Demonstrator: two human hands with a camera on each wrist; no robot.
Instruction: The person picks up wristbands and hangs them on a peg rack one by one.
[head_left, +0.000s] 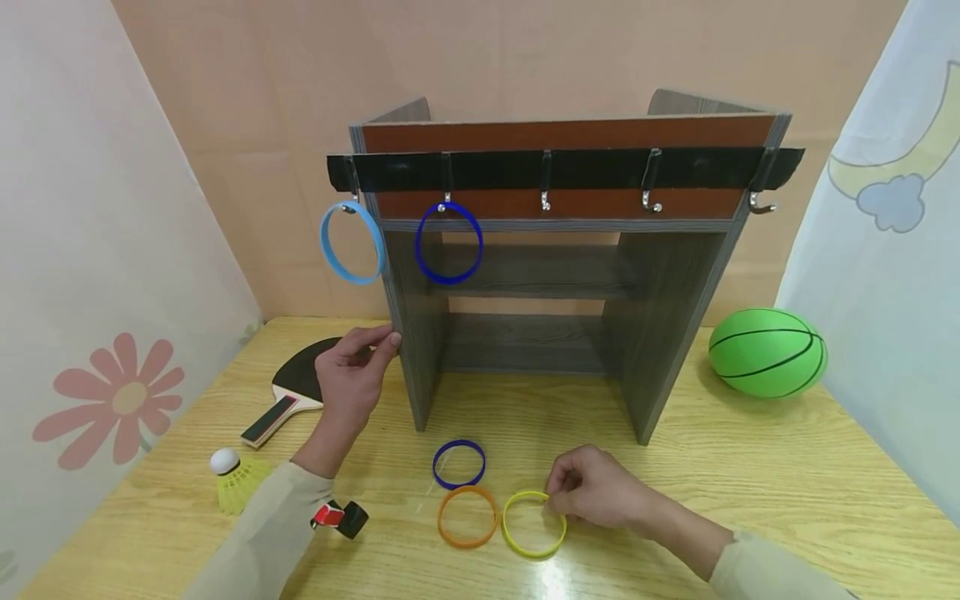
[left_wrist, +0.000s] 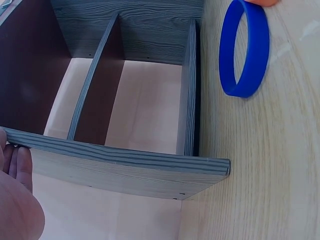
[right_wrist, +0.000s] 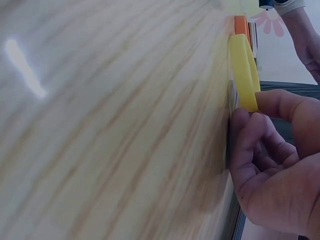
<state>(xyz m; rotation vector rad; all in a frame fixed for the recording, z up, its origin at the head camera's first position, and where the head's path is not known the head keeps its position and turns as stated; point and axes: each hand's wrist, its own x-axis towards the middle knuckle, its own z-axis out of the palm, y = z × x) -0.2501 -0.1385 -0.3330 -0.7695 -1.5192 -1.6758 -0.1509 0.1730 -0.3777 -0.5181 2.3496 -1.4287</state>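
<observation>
My right hand (head_left: 596, 487) pinches the right side of a yellow wristband (head_left: 510, 533) low over the table; in the right wrist view, thumb and fingertips meet at the yellow band (right_wrist: 243, 70). On the left, my left hand (head_left: 352, 371) holds the front edge of the grey wooden shelf's side panel (head_left: 411, 367), its fingers (left_wrist: 23, 167) behind that panel. An orange wristband (head_left: 467, 546) and a dark blue wristband (head_left: 459, 486) lie beside the yellow one. From hooks on the shelf's black strip (head_left: 495, 171) hang a light blue wristband (head_left: 326, 242) and another dark blue wristband (head_left: 450, 281).
Three bare hooks, including the middle hook (head_left: 546, 202), run along the strip to the right. A table tennis paddle (head_left: 303, 375) and a yellow shuttlecock (head_left: 236, 479) lie at the left of the table (head_left: 817, 500). A green ball (head_left: 768, 352) sits right of the shelf.
</observation>
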